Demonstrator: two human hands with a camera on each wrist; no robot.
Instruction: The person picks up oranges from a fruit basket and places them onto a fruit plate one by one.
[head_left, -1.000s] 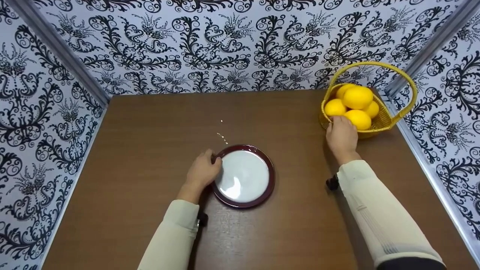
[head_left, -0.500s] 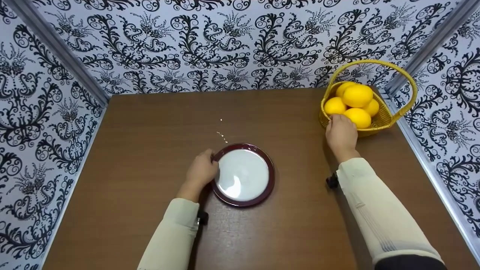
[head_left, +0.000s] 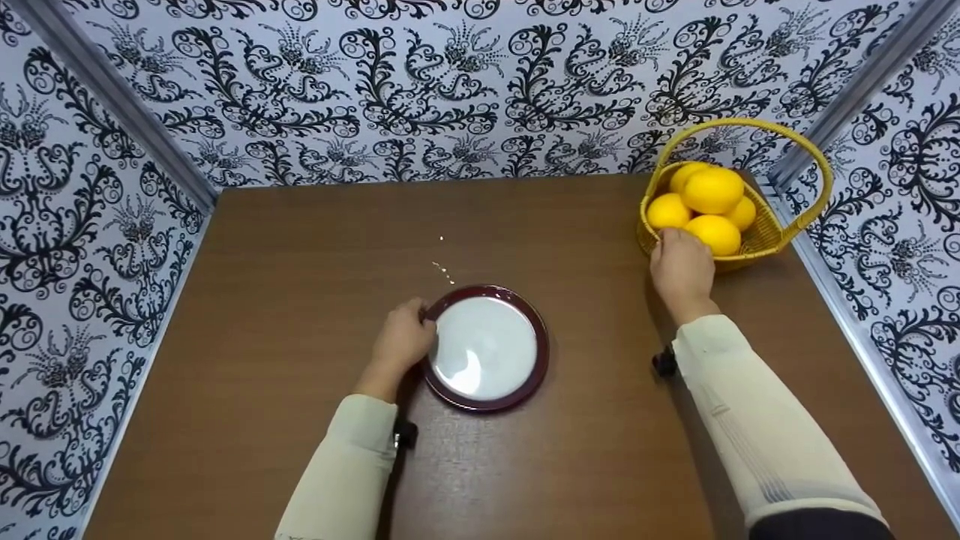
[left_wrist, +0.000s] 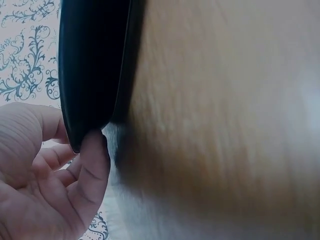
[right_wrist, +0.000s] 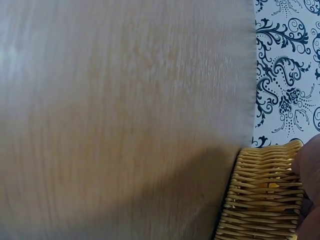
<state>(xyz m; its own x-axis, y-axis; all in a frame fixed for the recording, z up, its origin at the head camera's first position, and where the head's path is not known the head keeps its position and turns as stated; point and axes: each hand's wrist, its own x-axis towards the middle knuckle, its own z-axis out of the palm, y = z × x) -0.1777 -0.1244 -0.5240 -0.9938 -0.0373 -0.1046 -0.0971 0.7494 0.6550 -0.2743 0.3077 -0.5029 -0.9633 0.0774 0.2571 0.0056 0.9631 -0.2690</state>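
Observation:
A round plate [head_left: 487, 345] with a white middle and a dark red rim lies on the table near the centre. My left hand [head_left: 401, 341] pinches its left rim. In the left wrist view the plate [left_wrist: 95, 65] appears dark and edge-on, with the thumb and fingers of my left hand [left_wrist: 50, 185] on either side of its edge. Farther right, my right hand [head_left: 684, 271] grips the near-left rim of a yellow wicker basket [head_left: 752, 259]. Several yellow, lemon-like fruits [head_left: 712, 190] are heaped inside. Only part of the right hand [right_wrist: 311, 170] shows beside the woven wall [right_wrist: 262, 195] in its wrist view.
The brown wooden table [head_left: 300, 262] meets patterned wallpaper panels [head_left: 465, 90] at the back and sides. Tiny pale specks [head_left: 444, 271] lie behind the plate. The basket's tall arched handle [head_left: 817, 161] rises close to the right-hand panel.
My left thumb has drawn back slightly toward the plate's rim. The plate, the basket and my right hand stay almost exactly where they were.

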